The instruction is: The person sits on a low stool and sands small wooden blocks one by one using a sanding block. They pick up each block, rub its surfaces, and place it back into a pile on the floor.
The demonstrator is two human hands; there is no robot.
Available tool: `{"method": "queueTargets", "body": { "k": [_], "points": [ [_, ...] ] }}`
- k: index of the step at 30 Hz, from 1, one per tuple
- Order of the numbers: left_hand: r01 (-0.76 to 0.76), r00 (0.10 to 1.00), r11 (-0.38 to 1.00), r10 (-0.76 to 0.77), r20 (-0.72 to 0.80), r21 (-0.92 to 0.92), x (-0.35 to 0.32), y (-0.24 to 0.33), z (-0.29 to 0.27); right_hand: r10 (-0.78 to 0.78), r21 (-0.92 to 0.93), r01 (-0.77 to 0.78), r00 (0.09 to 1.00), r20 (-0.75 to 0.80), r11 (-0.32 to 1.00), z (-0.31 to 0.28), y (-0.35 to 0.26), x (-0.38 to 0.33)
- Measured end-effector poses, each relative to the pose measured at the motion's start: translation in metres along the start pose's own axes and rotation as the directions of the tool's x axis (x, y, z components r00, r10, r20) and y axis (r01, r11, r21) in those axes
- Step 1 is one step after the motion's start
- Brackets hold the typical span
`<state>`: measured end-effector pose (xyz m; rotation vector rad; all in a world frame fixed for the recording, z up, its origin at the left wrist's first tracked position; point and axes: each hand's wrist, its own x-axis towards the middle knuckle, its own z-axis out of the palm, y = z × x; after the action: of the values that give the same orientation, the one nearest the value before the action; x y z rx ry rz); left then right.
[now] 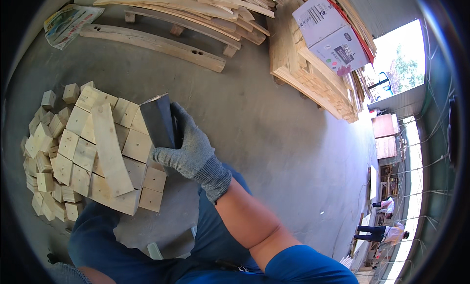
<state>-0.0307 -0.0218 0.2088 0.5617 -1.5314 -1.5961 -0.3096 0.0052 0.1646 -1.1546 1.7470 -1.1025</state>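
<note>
A: Head view, what have you got?

B: I see my right hand (188, 149), in a grey knit glove, reaching across to my left. Its fingers (182, 118) are clenched round a dark tool (157, 121), a flat, wedge-like blade standing upright over the blocks (93, 147).

A: And the left hand?

B: Not in view; only a blue trouser knee at the lower left.

A: Where are the blocks?

B: On the concrete floor (264, 132) at my left, a loose heap of pale wooden cubes with bigger square pieces packed side by side, and one plank (110, 149) lying slantwise across them. The tool sits just above their right edge; I cannot tell whether it touches.

A: Which step is this?

B: I judge the tool is being set to a block. Next calls for lining the blade on one piece, clear of the plank, grip held firm.

A: Anything else?

B: Stacked boards (313, 73) and a carton (330, 32) beyond, people far off at the right.
</note>
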Motion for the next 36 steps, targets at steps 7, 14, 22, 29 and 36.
{"method": "queueTargets", "body": {
  "k": [7, 14, 22, 29, 36],
  "points": [
    [0.012, 1.000, 1.000, -0.012, -0.023, 0.006, 0.003, -0.004, -0.004, -0.013, -0.053, 0.014, 1.000, 0.014, 0.998, 0.004, -0.007, 0.000],
    [0.036, 0.999, 0.999, -0.036, -0.038, 0.011, 0.002, -0.008, -0.009, 0.020, -0.116, -0.018, 1.000, 0.018, 0.993, 0.003, -0.014, -0.001],
    [0.043, 0.998, 0.999, -0.043, -0.052, 0.009, 0.001, -0.012, -0.009, -0.005, -0.124, 0.010, 0.999, 0.040, 0.992, 0.004, -0.010, -0.002],
    [0.054, 0.996, 0.999, -0.054, -0.065, 0.001, -0.003, -0.016, -0.011, -0.029, -0.068, 0.033, 0.998, 0.053, 0.997, 0.005, -0.010, -0.004],
    [0.056, 0.996, 0.998, -0.056, -0.068, 0.002, -0.003, -0.017, -0.012, -0.007, -0.108, 0.015, 0.998, 0.068, 0.994, -0.001, -0.014, -0.004]
  ]
}}
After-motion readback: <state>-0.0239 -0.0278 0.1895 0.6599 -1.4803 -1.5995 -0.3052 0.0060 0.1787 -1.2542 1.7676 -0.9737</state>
